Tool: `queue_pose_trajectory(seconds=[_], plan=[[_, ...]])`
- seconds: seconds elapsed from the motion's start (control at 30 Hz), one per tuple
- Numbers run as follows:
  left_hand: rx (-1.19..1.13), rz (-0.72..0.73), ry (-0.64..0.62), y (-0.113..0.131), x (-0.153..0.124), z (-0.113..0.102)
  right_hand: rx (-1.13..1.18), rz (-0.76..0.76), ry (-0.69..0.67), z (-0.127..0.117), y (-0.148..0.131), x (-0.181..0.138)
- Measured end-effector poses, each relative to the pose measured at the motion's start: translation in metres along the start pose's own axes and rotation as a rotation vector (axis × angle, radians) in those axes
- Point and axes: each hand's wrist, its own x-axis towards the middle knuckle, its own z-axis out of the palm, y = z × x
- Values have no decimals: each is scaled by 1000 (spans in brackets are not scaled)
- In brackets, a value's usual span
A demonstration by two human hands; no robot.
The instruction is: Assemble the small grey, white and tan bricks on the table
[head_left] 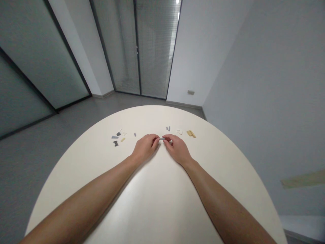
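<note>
My left hand (147, 145) and my right hand (177, 148) meet near the middle of the round table. Between their fingertips is a small, thin grey piece (161, 138), its left end pinched by one hand and its right end by the other. The piece looks like a building brick, but it is too small to tell for sure. Just beyond my right hand lie two small grey pieces (168, 128). A single grey piece (135, 134) rests to the left of my left hand.
On the white table (157, 203), dark pieces (115, 143), a blue-grey piece (115, 137) and a yellow piece (123, 139) lie left. White pieces (179, 132) and tan pieces (191, 133) lie right. Glass doors (154, 51) stand behind, a wall (274, 101) at right.
</note>
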Motion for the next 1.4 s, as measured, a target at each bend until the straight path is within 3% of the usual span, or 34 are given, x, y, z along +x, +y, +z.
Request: queue_pose_trajectory(seconds=[1.4], plan=[[-19,-16,17,1,0,0,-16,-51,1,-1,0,0]])
